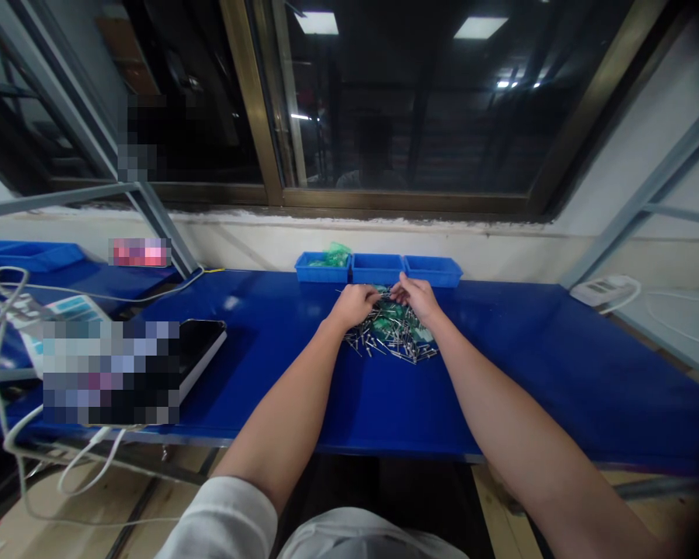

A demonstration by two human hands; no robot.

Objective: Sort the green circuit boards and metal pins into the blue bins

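Observation:
A loose pile of thin metal rivet-like pieces (401, 335) lies on the blue table, with green plastic among them. At the pile's upper left, my left hand (355, 303) has its fingers pressed together, and a thin metal piece sticks out to its left. My right hand (415, 296) is over the pile's upper right edge, fingers bent and near the thumb; what it holds, if anything, is too small to make out. Both hands are close together, with a small gap between them where some metal pieces show.
Behind the pile stand three blue bins, the left bin (323, 273) holding green plastic (336, 255). A dark device (203, 341), partly blurred out, and white cables (3, 373) are at the left. A white box (603, 289) sits at the right, near a metal frame. A window is behind.

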